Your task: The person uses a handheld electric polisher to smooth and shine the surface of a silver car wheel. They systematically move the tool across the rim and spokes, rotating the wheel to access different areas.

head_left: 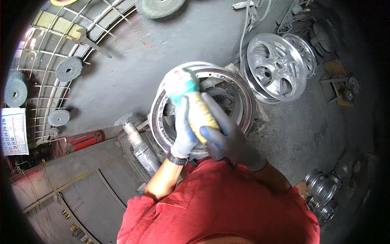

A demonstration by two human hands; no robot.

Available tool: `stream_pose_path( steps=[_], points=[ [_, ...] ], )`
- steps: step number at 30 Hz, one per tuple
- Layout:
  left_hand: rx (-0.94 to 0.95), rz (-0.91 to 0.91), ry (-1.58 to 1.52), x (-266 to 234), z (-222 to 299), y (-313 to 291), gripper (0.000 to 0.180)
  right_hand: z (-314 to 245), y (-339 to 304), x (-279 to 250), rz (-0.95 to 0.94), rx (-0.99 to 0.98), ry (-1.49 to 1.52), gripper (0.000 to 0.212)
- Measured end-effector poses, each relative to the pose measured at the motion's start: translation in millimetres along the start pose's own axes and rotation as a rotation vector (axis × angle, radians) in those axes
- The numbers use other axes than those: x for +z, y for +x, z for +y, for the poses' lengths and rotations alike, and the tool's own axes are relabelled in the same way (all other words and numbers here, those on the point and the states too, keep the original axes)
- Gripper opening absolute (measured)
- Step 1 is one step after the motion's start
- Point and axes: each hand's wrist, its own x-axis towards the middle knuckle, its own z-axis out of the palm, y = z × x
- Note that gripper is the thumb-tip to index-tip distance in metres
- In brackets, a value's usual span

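Both of my gloved hands are wrapped around a power tool (200,112) with a yellow, cloth-like body and a green-and-white head. The light washes out part of that head, so I cannot tell its kind for certain. My left hand (183,132) grips the body on its left side, and a dark watch sits on that wrist. From the right, my right hand (229,136) closes on the rear of the body. Below the tool lies a round metal wheel rim (246,112), dark inside with a shiny outer lip. The tool and my hands hide its middle and left part.
To the right stand polished spoked wheels (280,65), with more shiny rims (323,189) at lower right. Left of the rim lies another power tool (142,150). A wire grille (44,77) carries several grey abrasive discs (68,69). A cable (246,28) hangs beyond.
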Motion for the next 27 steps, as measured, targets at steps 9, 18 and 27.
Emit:
stream_pose_path(
  steps=[9,18,27],
  points=[
    [-0.254,-0.665,0.530,62,-40,65,0.046,20,-37,-22,0.420,0.118,0.664,0.061],
    [-0.242,-0.256,0.088,22,7,30,0.044,16,-11,0,0.146,0.008,0.262,0.061],
    [0.472,0.220,-0.028,-35,28,-42,0.054,-26,28,49,-0.428,0.024,-0.240,0.077]
  ],
)
